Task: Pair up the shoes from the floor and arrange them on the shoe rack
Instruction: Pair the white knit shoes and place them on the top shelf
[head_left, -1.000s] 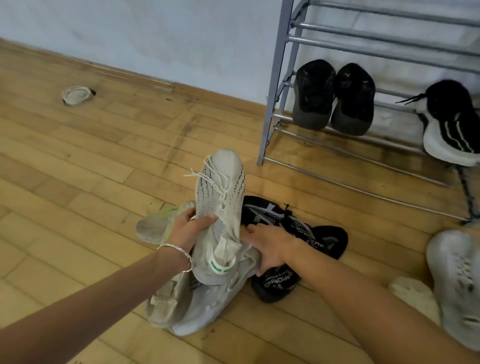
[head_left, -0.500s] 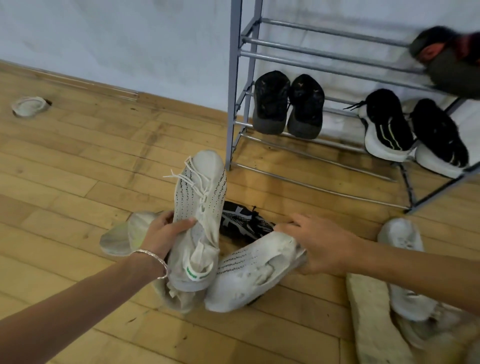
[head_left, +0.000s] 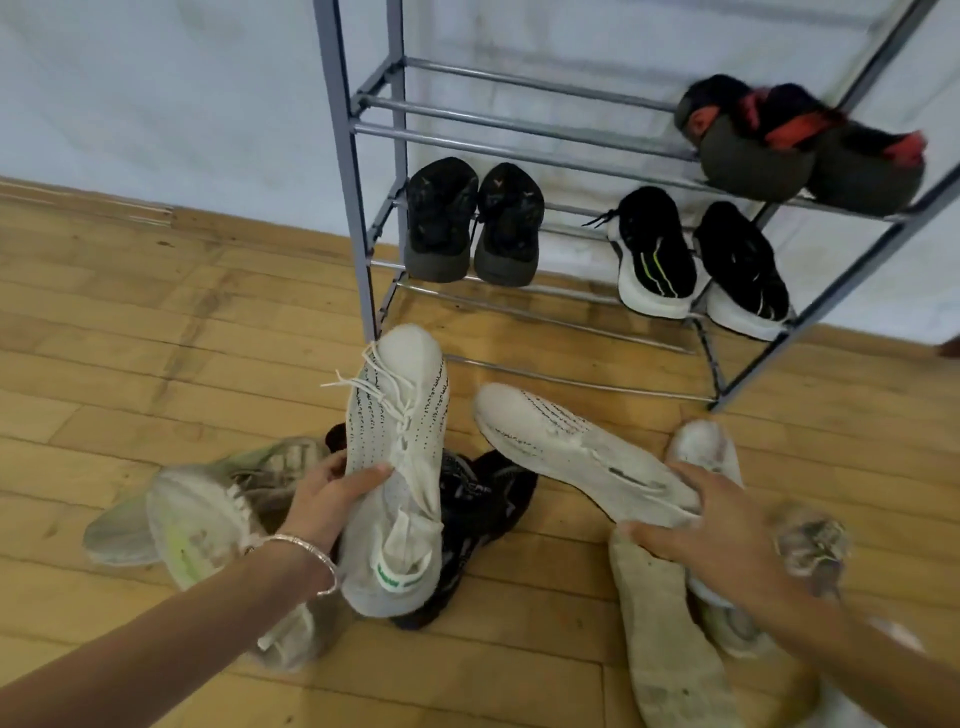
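Lower centre of the frame, we find the left hand (head_left: 332, 499) gripping a white knit lace-up sneaker (head_left: 400, 447) mid-body and the right hand (head_left: 711, 525) pinching the matching white knit sneaker (head_left: 561, 447) at its heel, both judged light and floppy, best held at the collar.

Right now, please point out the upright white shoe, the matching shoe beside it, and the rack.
Upright shoe (head_left: 397, 421): head view, on its laced upper.
Matching shoe (head_left: 571, 447): head view, on its knit side.
Rack (head_left: 353, 208): head view, on the front left post.
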